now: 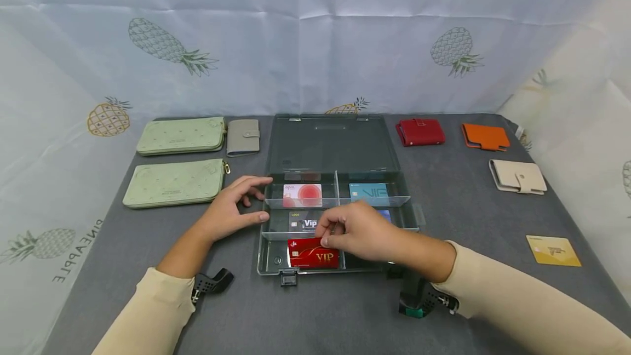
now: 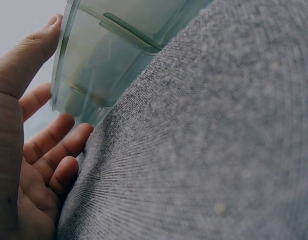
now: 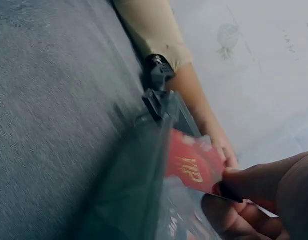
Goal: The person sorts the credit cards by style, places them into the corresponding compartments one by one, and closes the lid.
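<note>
Grey felt covers the table (image 1: 345,316) before you, with a pineapple-print cloth (image 1: 162,45) hung behind it and the word "PINEAPPLE" readable at lower left. At the centre of the head view sits a clear compartment box (image 1: 268,259), its lid folded back. Your right hand (image 1: 362,232) pinches the upper right corner of a red card (image 1: 310,256) marked "VIP" in gold; the card lies in the box's near left compartment, long axis running left to right, lettering upright toward you. Your left hand (image 1: 231,210) rests with relaxed fingers against the box's left wall, thumb on the rim, holding nothing. Other compartments hold a dark card (image 1: 303,222) reading "Vip", a pink-and-white card (image 1: 302,195) and a teal card (image 1: 368,192). Two green wallets (image 1: 175,182) and a grey one (image 1: 242,137) lie upper left; red (image 1: 420,132), orange (image 1: 485,137) and cream (image 1: 517,176) wallets upper right; a gold card (image 1: 553,250) lies at right.
</note>
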The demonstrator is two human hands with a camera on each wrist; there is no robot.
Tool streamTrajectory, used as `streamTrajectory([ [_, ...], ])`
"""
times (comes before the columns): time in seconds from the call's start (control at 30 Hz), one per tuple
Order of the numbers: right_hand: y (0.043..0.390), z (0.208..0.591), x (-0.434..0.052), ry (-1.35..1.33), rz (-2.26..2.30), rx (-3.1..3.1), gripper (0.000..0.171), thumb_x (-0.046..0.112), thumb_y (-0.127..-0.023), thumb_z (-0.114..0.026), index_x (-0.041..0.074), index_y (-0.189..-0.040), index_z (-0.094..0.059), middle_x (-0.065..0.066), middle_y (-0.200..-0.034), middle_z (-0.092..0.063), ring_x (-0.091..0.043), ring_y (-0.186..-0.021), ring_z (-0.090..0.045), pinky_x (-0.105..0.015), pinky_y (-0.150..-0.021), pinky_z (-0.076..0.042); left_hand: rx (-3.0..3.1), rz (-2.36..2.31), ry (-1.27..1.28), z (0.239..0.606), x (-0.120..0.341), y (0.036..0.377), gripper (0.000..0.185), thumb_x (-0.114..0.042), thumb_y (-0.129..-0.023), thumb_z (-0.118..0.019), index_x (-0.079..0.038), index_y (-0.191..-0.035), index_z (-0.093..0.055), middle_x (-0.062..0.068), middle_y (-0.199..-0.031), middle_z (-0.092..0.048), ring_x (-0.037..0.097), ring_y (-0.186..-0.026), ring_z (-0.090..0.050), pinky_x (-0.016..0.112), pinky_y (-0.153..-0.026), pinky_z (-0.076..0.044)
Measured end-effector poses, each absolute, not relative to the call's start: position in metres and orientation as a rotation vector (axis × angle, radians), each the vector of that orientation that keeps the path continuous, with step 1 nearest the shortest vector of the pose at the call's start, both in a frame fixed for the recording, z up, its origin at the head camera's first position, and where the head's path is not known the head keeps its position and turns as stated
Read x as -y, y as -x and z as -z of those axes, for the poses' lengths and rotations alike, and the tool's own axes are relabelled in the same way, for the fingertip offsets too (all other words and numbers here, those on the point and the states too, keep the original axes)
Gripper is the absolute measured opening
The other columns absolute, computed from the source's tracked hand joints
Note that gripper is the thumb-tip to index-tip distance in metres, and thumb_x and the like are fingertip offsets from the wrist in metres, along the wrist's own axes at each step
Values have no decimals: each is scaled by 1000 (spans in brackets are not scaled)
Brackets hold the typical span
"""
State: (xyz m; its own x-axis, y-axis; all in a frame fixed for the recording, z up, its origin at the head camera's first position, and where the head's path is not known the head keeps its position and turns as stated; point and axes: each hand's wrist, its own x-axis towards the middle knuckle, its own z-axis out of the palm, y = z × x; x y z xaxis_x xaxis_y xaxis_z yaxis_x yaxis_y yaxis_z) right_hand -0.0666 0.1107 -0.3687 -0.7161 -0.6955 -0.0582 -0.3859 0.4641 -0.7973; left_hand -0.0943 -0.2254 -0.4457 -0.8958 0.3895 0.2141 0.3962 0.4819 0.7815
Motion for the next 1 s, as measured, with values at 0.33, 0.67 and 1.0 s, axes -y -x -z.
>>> streamTrajectory([
  [0.33, 49, 382, -98, 1271, 779, -2654, 10, 13, -91, -86, 16, -100, -84, 9, -95, -79, -2, -81, -70, -26, -71, -57, 2696, 1424, 719, 447, 225, 94, 71, -22, -86, -90, -19, -151, -61, 3, -139, -61, 17, -107, -65, 31, -83, -48],
  [0.67, 46, 387, -111, 1498, 755, -2688, 18, 11, -93, -84, 15, -111, -84, 4, -108, -80, -7, -101, -75, -31, -84, -61, 2692, 1422, 732, 447, 225, 95, 71, -23, -86, -90, -20, -151, -60, 2, -140, -61, 16, -107, -66, 31, -84, -48],
  [1.0, 55, 373, -164, 1364, 1228, -2483, 25, 7, -91, -85, 14, -115, -82, 5, -109, -79, -2, -78, -64, -24, -64, -56, 2690, 1418, 734, 447, 226, 95, 72, -21, -86, -90, -20, -151, -60, 2, -139, -61, 16, -107, -65, 31, -84, -48],
])
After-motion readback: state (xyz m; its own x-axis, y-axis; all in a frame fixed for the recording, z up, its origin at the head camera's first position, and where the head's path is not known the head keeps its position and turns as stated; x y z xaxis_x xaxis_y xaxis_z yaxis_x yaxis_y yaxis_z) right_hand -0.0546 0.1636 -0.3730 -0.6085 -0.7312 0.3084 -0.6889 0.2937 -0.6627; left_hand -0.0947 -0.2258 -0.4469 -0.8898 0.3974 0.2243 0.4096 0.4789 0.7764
